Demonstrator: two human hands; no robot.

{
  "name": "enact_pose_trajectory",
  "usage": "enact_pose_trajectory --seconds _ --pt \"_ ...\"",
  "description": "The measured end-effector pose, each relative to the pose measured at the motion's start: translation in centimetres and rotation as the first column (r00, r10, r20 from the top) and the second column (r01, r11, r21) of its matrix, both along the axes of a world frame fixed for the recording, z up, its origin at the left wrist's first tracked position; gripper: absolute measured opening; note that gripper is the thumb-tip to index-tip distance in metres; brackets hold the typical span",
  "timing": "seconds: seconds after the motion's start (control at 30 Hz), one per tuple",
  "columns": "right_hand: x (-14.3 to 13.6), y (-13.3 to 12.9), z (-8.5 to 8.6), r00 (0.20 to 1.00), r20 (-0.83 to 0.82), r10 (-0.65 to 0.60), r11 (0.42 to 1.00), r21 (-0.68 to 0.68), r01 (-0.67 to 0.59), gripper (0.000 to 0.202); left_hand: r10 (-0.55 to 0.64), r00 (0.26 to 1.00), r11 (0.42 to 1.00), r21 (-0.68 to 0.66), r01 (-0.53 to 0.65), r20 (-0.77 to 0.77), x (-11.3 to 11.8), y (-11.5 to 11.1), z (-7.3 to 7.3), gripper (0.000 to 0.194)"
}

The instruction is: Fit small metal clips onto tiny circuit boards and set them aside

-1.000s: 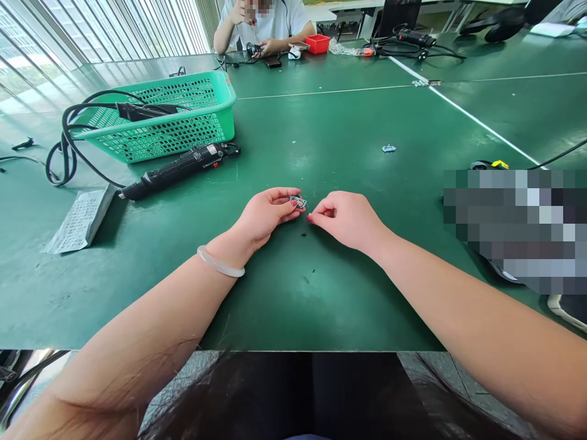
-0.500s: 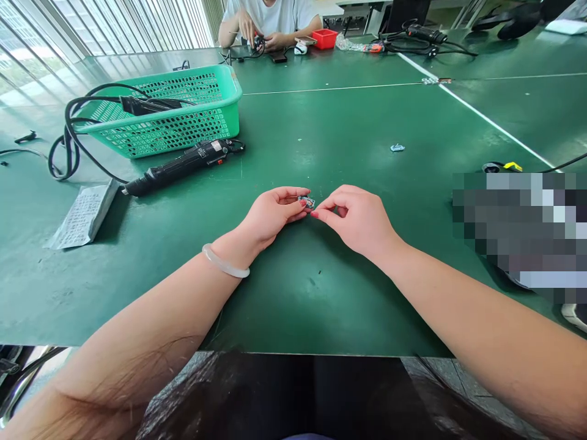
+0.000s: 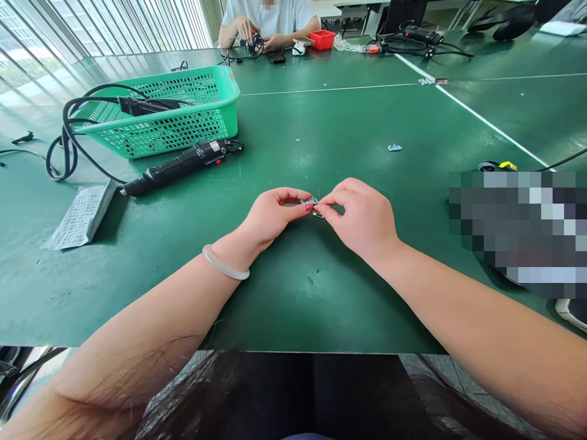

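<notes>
Between my two hands is a small part that looks like a tiny circuit board, bluish and silvery. My left hand pinches it between thumb and fingers. From the other side, the thumb and index finger of my right hand are pressed together at the part's edge; what they grip there is hidden. A small pale metallic-looking piece shows just below the fingertips. Farther up the green table, a similar small bluish part lies by itself.
A black electric screwdriver lies before a green plastic basket holding another dark tool and cable. A folded paper lies at left. A blurred-out object stands right. Across the table, a person handles something near a red tray.
My right hand has turned slightly and its fingertips now meet the small part in my left hand. A pale piece shows below the fingers. The view has shifted slightly.
</notes>
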State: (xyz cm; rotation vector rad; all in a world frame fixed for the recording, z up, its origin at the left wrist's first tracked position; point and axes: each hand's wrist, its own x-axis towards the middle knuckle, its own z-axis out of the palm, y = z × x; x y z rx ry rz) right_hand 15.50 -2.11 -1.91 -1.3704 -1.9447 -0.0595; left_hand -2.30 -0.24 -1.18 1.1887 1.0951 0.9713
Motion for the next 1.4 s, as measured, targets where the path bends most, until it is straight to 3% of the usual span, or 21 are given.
enact_pose_trajectory --seconds 0.17,0.53,1.0,1.27,1.4 --pt "0.2 0.1 -0.2 0.990 0.139 -0.024 0.986 0.167 0.000 0.022 0.016 1.000 0.999 0.030 -0.016 0.000 0.2 -0.2 0.4 0.022" --pt "0.4 0.5 -0.5 0.971 0.238 -0.036 0.937 0.346 -0.050 0.025 -0.002 1.000 0.997 0.080 0.001 0.018 -0.1 -0.1 0.6 0.025" --pt "0.4 0.2 0.1 0.963 0.268 -0.030 0.976 0.216 -0.030 0.036 -0.007 0.999 0.993 0.114 0.012 -0.046 -0.1 -0.3 1.3 0.021" --pt "0.3 0.1 0.4 0.941 0.338 -0.014 0.984 0.173 -0.048 0.039 0.028 0.973 0.983 0.185 0.016 -0.230 0.0 -0.5 1.3 0.019" --pt "0.3 0.2 0.2 0.953 0.301 -0.019 0.982 0.183 -0.038 0.033 0.003 0.989 0.990 0.139 0.018 -0.151 0.1 -0.6 1.6 0.020"
